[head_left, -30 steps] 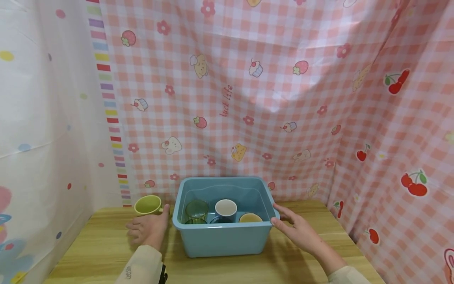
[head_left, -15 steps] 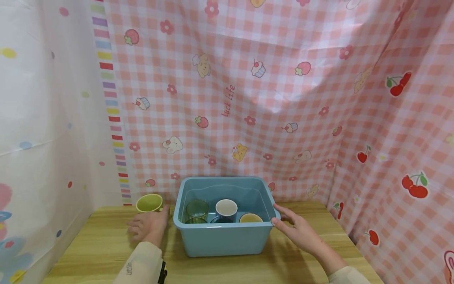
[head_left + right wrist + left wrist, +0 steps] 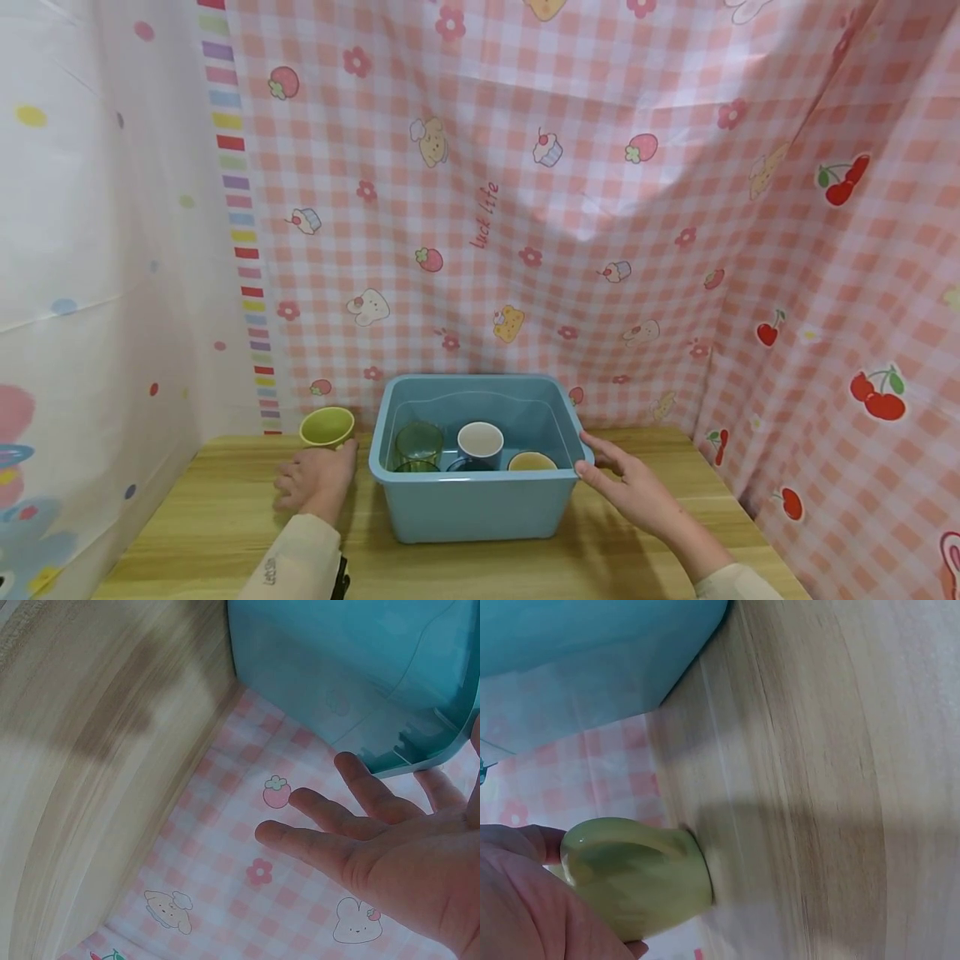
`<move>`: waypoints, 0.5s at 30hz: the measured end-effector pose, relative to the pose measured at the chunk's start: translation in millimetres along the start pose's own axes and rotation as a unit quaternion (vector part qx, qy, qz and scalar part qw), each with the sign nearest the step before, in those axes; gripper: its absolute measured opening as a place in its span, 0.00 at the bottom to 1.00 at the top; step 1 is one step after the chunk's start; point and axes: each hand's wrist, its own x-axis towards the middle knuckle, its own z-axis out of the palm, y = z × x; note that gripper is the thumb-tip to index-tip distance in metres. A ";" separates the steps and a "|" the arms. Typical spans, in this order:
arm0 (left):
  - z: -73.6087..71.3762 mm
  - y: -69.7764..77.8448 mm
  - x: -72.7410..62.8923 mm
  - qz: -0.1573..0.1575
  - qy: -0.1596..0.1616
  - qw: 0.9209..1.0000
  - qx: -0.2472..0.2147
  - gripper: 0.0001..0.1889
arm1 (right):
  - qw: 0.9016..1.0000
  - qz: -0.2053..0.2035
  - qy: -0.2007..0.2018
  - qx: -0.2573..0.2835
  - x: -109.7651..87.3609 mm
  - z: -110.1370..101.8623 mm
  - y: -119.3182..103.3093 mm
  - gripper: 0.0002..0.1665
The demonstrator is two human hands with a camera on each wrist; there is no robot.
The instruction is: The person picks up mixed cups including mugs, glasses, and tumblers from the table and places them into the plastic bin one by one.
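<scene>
My left hand [image 3: 317, 481] is around a yellow-green mug [image 3: 327, 427] near the table's back left. In the left wrist view the thumb lies beside the mug's rim and a fingertip shows under its far side; the mug's handle [image 3: 634, 838] faces the camera and its base is at the tabletop. My right hand [image 3: 628, 487] touches the right rim of a blue plastic bin [image 3: 480, 508] with thumb and forefinger; its other fingers extend loosely, holding nothing. Inside the bin are a green glass [image 3: 418, 442], a white cup [image 3: 481, 442], a yellowish cup [image 3: 532, 462] and partly hidden glasses.
The bin stands on a wooden table [image 3: 210, 517] between the hands. A pink checked cloth [image 3: 480, 275] hangs close behind it and continues along the right side. White dotted fabric [image 3: 97, 275] hangs at the left.
The mug has shifted slightly right, toward the bin, and my left hand has closed around it with its palm turned more downward. My right hand stays at the bin's rim.
</scene>
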 end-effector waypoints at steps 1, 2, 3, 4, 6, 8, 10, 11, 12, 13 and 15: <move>-0.1 -0.5 0.1 0.002 0.002 1.000 0.003 0.59 | 1.000 0.000 0.000 0.001 0.1 0.0 0.1 0.38; -0.2 -1.1 0.3 0.005 0.003 1.000 0.006 0.58 | 1.000 0.000 0.000 0.002 0.2 0.1 0.2 0.38; -0.3 -1.7 0.4 0.008 0.005 1.000 0.009 0.58 | 1.000 0.000 0.000 0.003 0.2 0.1 0.3 0.37; -0.6 -2.3 0.6 0.011 0.006 1.000 0.013 0.57 | 1.000 0.000 0.000 0.004 0.2 0.2 0.4 0.37; -1.0 -3.5 0.9 0.018 0.007 1.000 0.015 0.56 | 1.000 0.000 -0.001 0.005 0.3 0.2 0.6 0.38; -1.7 -4.6 1.1 0.025 0.008 0.999 0.019 0.55 | 1.000 0.001 -0.001 0.005 0.2 0.3 0.5 0.38; -2.3 -5.8 1.0 0.031 0.009 0.999 0.019 0.53 | 1.000 0.000 0.000 0.005 0.2 0.3 0.4 0.38; -2.7 -6.4 0.7 0.034 0.010 0.999 0.019 0.52 | 1.000 0.000 0.000 0.005 0.1 0.4 0.4 0.38; -3.0 -7.2 0.4 0.037 0.012 0.999 0.021 0.51 | 1.000 0.000 0.000 0.005 0.0 0.4 0.4 0.38; -3.4 -8.1 -0.1 0.040 0.014 0.999 0.022 0.49 | 1.000 0.001 0.000 0.005 0.0 0.5 0.4 0.37; -4.0 -10.3 -1.0 0.049 0.019 0.998 0.021 0.46 | 1.000 0.002 0.001 0.005 -0.2 0.6 0.4 0.38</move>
